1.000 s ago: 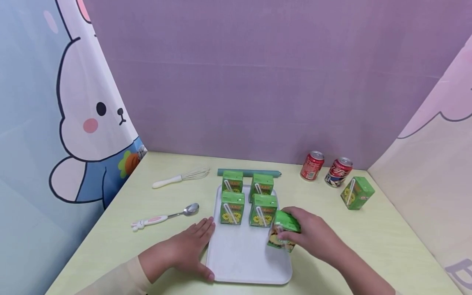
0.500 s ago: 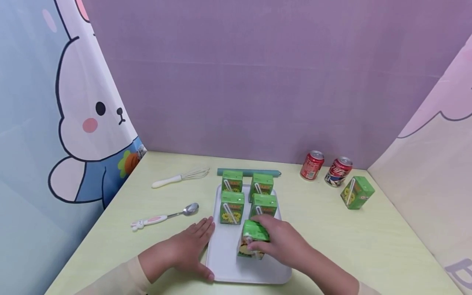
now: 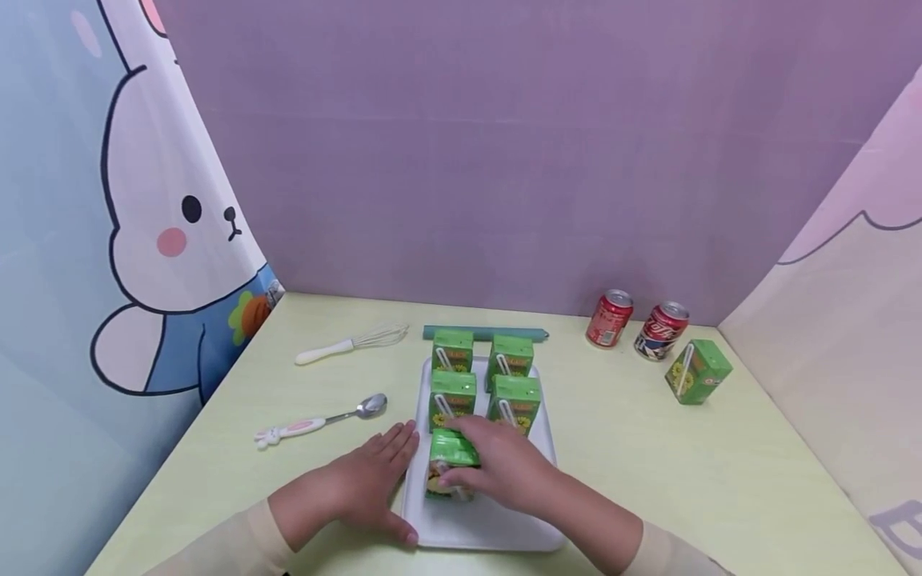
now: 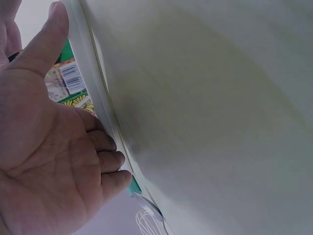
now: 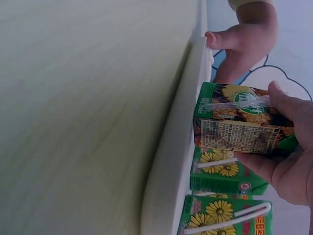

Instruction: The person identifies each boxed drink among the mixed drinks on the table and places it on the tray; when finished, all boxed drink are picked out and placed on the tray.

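Observation:
My right hand [image 3: 507, 464] grips a green drink carton [image 3: 450, 464] from above, at the left side of the white tray [image 3: 497, 524]. In the right wrist view this carton [image 5: 242, 117] shows pineapple pictures, with thumb and fingers round its top end; its base is at or just over the tray. Behind it on the tray stand several green cartons with yellow flowers and white straws, among them a front left carton [image 3: 452, 396] and a front right carton [image 3: 515, 400]. My left hand [image 3: 370, 484] rests with extended fingers against the tray's left edge.
A spoon [image 3: 324, 420] and a whisk [image 3: 353, 344] lie left of the tray. Behind it lies a teal bar [image 3: 486, 333]. At the right back stand a red can [image 3: 610, 318], a second can [image 3: 661, 330] and another green carton [image 3: 697, 372].
My right hand has carried the carton leftward across the tray, from its right edge to the left side, in front of the left column of cartons. The left hand has stayed at the tray edge.

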### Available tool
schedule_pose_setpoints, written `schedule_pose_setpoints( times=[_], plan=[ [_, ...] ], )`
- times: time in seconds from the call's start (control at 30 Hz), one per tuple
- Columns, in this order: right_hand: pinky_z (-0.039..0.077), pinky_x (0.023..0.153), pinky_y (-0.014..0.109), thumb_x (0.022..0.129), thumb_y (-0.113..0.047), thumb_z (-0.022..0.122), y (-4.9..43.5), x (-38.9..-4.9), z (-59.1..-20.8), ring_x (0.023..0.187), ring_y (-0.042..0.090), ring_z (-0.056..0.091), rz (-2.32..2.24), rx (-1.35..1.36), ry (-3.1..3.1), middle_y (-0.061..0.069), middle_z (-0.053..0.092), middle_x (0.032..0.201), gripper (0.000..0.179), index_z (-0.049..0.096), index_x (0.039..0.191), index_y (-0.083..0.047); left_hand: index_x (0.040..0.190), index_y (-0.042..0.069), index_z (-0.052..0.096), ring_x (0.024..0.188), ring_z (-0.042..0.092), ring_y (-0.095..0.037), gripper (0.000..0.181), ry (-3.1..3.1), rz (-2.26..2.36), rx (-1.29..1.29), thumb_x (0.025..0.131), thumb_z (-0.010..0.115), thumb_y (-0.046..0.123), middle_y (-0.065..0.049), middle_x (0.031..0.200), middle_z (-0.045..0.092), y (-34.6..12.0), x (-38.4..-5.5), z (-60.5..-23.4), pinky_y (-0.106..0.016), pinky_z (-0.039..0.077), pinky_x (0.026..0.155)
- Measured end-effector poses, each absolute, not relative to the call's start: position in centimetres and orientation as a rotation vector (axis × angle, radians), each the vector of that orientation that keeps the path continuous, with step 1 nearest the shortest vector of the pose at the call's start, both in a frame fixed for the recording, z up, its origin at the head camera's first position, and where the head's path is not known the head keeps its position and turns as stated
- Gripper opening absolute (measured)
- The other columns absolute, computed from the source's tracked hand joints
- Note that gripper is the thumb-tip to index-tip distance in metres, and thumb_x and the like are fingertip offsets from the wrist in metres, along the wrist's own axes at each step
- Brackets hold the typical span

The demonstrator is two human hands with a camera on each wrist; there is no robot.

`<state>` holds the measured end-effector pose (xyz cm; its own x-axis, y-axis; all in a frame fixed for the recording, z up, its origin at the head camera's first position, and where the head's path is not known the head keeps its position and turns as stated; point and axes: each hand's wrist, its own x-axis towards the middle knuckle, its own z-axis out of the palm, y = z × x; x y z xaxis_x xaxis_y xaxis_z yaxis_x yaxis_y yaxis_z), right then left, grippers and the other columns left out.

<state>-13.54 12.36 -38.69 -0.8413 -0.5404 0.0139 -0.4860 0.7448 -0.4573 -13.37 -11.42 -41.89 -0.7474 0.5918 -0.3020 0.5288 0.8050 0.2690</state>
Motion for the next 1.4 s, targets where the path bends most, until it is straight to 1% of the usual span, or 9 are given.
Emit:
schedule_pose_setpoints(
  times=[0.13, 0.4, 0.47, 0.63, 0.7, 0.87, 1.17, 1.3, 1.4],
  plan=[
    [0.053, 0.087, 0.032, 0.080, -0.060, 0.069, 11.9, -13.9, -39.0, 0.100, 0.006, 0.060, -0.676, -0.862, 2.809, -0.006, 0.064, 0.126, 0.066, 0.055, 0.133, -0.022, 0.155, 0.000, 0.018, 0.151, 0.011, -0.036, 0.129, 2.620, 0.235, 0.849, 0.067, 0.065, 0.081, -0.019, 0.164, 0.011, -11.5, -13.4, -41.9, -0.052, 0.021, 0.121],
    [0.054, 0.083, 0.031, 0.079, -0.066, 0.065, 11.6, -14.4, -39.6, 0.096, 0.005, 0.059, -0.657, -0.880, 2.799, -0.006, 0.062, 0.126, 0.071, 0.054, 0.135, -0.024, 0.156, 0.001, 0.018, 0.151, 0.011, -0.036, 0.129, 2.624, 0.222, 0.850, 0.066, 0.064, 0.082, -0.019, 0.164, 0.010, -11.5, -13.4, -41.9, -0.052, 0.021, 0.121],
    [0.054, 0.085, 0.033, 0.079, -0.067, 0.064, 11.7, -14.3, -39.5, 0.100, 0.007, 0.059, -0.660, -0.875, 2.798, -0.006, 0.061, 0.129, 0.073, 0.053, 0.137, -0.024, 0.156, 0.001, 0.018, 0.151, 0.011, -0.036, 0.129, 2.627, 0.215, 0.852, 0.066, 0.064, 0.082, -0.019, 0.164, 0.010, -11.5, -13.3, -41.9, -0.052, 0.021, 0.121],
    [0.051, 0.099, 0.043, 0.080, -0.073, 0.059, 12.5, -14.4, -38.4, 0.119, 0.015, 0.058, -0.703, -0.828, 2.809, -0.006, 0.057, 0.137, 0.077, 0.049, 0.141, -0.027, 0.155, 0.000, 0.018, 0.151, 0.012, -0.036, 0.130, 2.634, 0.218, 0.861, 0.066, 0.065, 0.082, -0.019, 0.164, 0.011, -11.4, -13.3, -41.7, -0.052, 0.022, 0.120],
    [0.051, 0.099, 0.043, 0.081, -0.074, 0.057, 13.2, -14.7, -37.6, 0.119, 0.015, 0.059, -0.735, -0.811, 2.845, -0.007, 0.058, 0.136, 0.077, 0.049, 0.141, -0.026, 0.155, 0.000, 0.018, 0.151, 0.012, -0.036, 0.130, 2.637, 0.221, 0.861, 0.066, 0.065, 0.082, -0.019, 0.164, 0.012, -11.4, -13.2, -41.7, -0.052, 0.022, 0.120],
    [0.055, 0.091, 0.040, 0.082, -0.072, 0.058, 16.3, -15.8, -35.3, 0.111, 0.015, 0.064, -0.877, -0.723, 2.975, -0.002, 0.062, 0.131, 0.076, 0.049, 0.141, -0.023, 0.155, 0.000, 0.018, 0.151, 0.012, -0.037, 0.131, 2.639, 0.229, 0.853, 0.065, 0.066, 0.081, -0.019, 0.164, 0.011, -11.4, -13.1, -41.9, -0.052, 0.022, 0.120],
    [0.055, 0.091, 0.051, 0.091, -0.058, 0.059, 24.3, -18.6, -32.0, 0.110, 0.032, 0.065, -1.015, -0.525, 3.140, 0.007, 0.062, 0.124, 0.064, 0.049, 0.136, -0.015, 0.155, 0.000, 0.018, 0.151, 0.013, -0.036, 0.130, 2.639, 0.231, 0.853, 0.065, 0.066, 0.081, -0.018, 0.164, 0.012, -11.4, -13.1, -41.9, -0.052, 0.023, 0.120],
    [0.053, 0.089, 0.056, 0.092, -0.057, 0.058, 28.5, -20.2, -31.5, 0.109, 0.037, 0.063, -0.976, -0.364, 3.227, 0.014, 0.060, 0.124, 0.066, 0.048, 0.137, -0.009, 0.155, 0.000, 0.019, 0.151, 0.013, -0.036, 0.131, 2.641, 0.234, 0.851, 0.065, 0.067, 0.081, -0.019, 0.164, 0.013, -11.4, -13.1, -41.9, -0.052, 0.023, 0.120],
    [0.048, 0.088, 0.060, 0.092, -0.061, 0.055, 31.9, -21.5, -31.7, 0.111, 0.041, 0.058, -0.893, -0.205, 3.288, 0.021, 0.055, 0.131, 0.076, 0.043, 0.141, -0.004, 0.155, 0.000, 0.019, 0.151, 0.014, -0.037, 0.131, 2.644, 0.236, 0.854, 0.065, 0.067, 0.081, -0.019, 0.164, 0.013, -11.4, -13.1, -42.0, -0.052, 0.023, 0.120]
  ],
)
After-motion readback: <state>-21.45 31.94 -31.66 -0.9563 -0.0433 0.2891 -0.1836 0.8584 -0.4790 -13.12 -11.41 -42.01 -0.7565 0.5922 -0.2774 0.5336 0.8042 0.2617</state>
